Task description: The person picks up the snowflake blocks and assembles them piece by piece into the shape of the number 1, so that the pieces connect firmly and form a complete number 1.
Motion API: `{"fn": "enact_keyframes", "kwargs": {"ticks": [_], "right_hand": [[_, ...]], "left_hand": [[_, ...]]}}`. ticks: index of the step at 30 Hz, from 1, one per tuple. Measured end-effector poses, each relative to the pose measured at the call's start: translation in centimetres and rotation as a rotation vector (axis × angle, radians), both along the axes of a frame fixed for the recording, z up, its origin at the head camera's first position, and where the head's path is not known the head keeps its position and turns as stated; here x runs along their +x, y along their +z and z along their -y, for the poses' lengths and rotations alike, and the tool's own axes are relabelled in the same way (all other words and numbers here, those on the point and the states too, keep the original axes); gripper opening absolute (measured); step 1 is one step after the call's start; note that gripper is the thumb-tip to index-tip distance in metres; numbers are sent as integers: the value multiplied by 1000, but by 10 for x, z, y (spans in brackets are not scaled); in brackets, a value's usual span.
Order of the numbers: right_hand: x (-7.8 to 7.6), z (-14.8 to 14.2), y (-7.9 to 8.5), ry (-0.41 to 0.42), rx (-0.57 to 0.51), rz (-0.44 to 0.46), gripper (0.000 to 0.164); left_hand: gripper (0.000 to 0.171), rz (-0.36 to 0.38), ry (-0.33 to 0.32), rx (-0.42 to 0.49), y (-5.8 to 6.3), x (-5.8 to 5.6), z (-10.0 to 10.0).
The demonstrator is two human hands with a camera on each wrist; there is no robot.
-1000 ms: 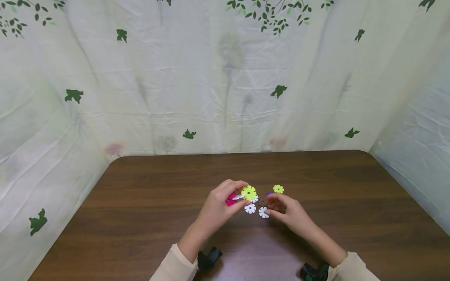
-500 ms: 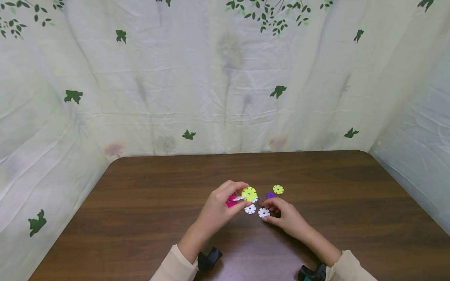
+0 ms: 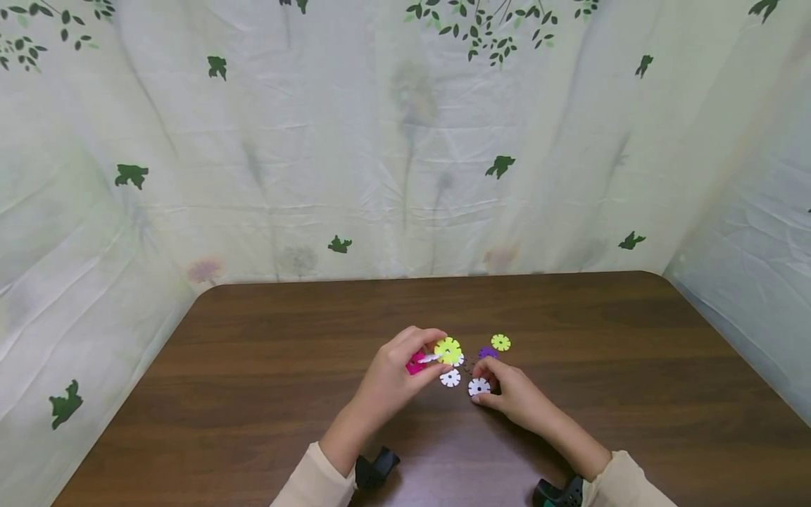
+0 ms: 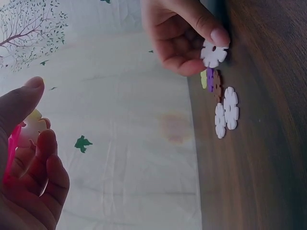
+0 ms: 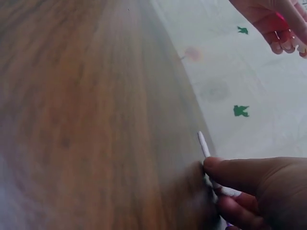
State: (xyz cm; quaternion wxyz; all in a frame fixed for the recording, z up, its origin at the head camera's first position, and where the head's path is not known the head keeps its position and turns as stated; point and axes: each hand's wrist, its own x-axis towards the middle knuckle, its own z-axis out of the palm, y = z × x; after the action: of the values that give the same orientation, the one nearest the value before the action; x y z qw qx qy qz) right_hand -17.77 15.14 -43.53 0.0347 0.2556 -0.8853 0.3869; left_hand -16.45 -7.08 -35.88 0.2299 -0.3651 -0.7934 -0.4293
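Note:
My left hand [image 3: 400, 360] holds joined notched plastic discs above the table: a yellow disc [image 3: 448, 350] faces outward, with a white disc [image 3: 429, 358] edge-on and a pink disc [image 3: 415, 364] behind it. Fingers partly cover this piece. To the right, my right hand [image 3: 514, 393] pinches a loose white notched disc [image 3: 479, 386] between thumb and fingers. The left wrist view shows that white disc [image 4: 214, 53] raised off the table, apart from the joined piece.
Loose discs lie on the brown wooden table [image 3: 304, 408]: a white disc [image 3: 450, 378], another partly hidden white one, a brown disc [image 3: 469, 367], a purple disc [image 3: 488, 353] and a yellow-green disc [image 3: 500, 342]. A pale curtain [image 3: 380, 176] hangs behind the table.
My right hand has moved slightly left and nearer, and its grip on the white disc has shifted. The purple disc shows more now. My left hand stays nearly still with the joined discs.

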Motion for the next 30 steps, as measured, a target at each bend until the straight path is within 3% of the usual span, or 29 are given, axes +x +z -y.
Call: {"fn": "enact_keyframes", "kwargs": {"ticks": [7, 15, 23, 30], "right_hand": [[-5, -2, 11, 31, -137, -118, 16], [-10, -2, 40, -73, -268, 15, 18], [-9, 0, 69, -91, -397, -21, 18], [2, 6, 79, -55, -448, -14, 18]], "left_hand": [[38, -4, -6, 15, 0, 0, 1], [38, 6, -1, 15, 0, 0, 1], [38, -1, 1, 6, -3, -2, 1], [38, 22, 15, -9, -4, -2, 2]]}}
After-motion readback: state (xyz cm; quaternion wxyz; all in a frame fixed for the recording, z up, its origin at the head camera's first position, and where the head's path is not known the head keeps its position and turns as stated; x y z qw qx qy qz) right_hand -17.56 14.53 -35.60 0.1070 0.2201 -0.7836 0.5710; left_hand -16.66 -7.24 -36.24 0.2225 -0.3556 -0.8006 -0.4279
